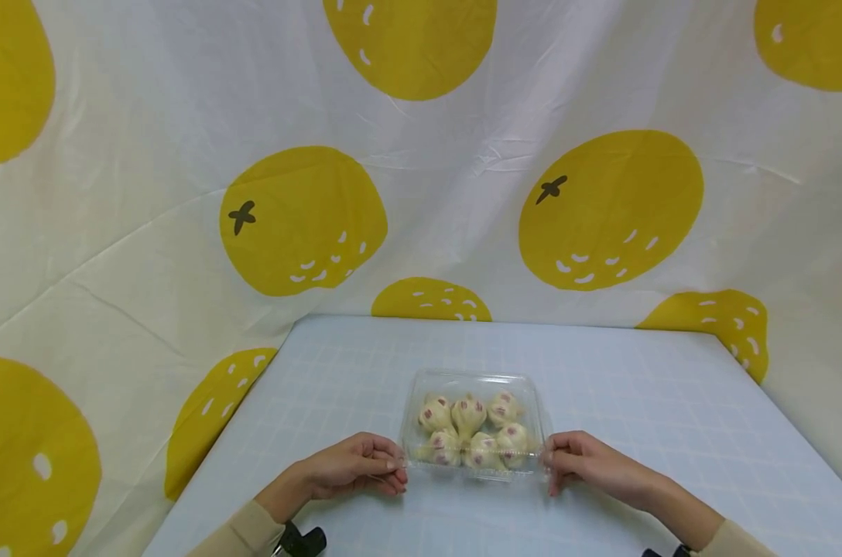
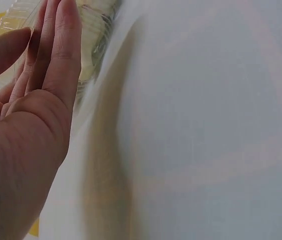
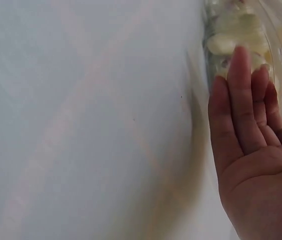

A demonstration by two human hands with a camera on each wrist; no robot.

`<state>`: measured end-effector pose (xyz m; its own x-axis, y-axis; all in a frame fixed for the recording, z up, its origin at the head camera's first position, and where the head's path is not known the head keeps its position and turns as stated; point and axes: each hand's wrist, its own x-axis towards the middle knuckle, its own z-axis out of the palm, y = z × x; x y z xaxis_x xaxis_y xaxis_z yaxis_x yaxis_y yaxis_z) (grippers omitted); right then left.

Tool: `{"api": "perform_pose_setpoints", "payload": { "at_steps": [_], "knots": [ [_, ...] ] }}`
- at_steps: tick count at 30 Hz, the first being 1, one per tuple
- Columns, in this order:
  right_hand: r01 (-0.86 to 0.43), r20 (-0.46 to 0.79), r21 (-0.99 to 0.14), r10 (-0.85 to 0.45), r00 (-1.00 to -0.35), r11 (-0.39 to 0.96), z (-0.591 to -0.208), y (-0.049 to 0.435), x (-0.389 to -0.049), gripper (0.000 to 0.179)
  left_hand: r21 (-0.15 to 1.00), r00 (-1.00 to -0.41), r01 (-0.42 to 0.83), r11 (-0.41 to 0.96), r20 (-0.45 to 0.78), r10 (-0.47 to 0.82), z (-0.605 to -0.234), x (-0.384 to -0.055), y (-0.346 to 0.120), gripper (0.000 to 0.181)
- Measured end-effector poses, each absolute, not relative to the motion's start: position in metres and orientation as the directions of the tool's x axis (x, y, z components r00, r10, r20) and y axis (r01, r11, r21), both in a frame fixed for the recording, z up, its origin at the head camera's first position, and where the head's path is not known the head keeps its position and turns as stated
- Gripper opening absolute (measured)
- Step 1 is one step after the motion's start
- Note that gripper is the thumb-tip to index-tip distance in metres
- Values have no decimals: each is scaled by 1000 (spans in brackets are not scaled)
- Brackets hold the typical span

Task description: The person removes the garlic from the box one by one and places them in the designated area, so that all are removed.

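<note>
A clear plastic clamshell container (image 1: 477, 378) stands on the table in the head view, with several whitish, purple-marked garlic bulbs (image 1: 469, 415) inside in two rows. My left hand (image 1: 354, 466) pinches its near left corner between thumb and fingers. At the near right corner, my right hand (image 1: 595, 466) pinches the rim in the same way. Close up in the left wrist view, the thumb and long fingers (image 2: 63, 55) meet at the ribbed plastic wall. The right wrist view has the fingers (image 3: 240, 100) extended against the container's side, garlic showing through behind them.
A pale checked cloth covers the table (image 1: 344, 363). Behind and to the left hangs a white curtain (image 1: 449, 186) printed with large yellow fruit, meeting the table's far edge. Dark wrist devices (image 1: 301, 540) sit at the sleeves (image 1: 243, 532).
</note>
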<state>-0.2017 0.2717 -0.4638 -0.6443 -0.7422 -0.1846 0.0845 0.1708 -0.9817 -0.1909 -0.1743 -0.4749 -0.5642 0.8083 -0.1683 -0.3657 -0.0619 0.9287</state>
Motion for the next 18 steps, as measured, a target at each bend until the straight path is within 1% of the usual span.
{"api": "perform_pose_setpoints", "payload": {
  "at_steps": [4, 8, 12, 14, 18],
  "knots": [
    [88, -183, -982, -736, -652, 166, -463, 271, -203, 40, 934, -554, -351, -68, -149, 819, -475, -191, -173, 20],
    [89, -177, -984, -746, -642, 157, -462, 271, -207, 41, 947, -563, -316, -55, -140, 814, -474, -194, -172, 19],
    [112, -173, -985, -769, -615, 132, -463, 273, -210, 42, 953, -576, -299, -39, -148, 804, -475, -195, -171, 25],
    [136, -174, -984, -782, -599, 114, -465, 274, -211, 41, 954, -581, -299, -36, -152, 800, -476, -195, -171, 26],
    [209, -188, -975, -803, -565, 81, -467, 275, -212, 35, 952, -588, -304, -29, -164, 792, -478, -193, -171, 18]
  ]
}}
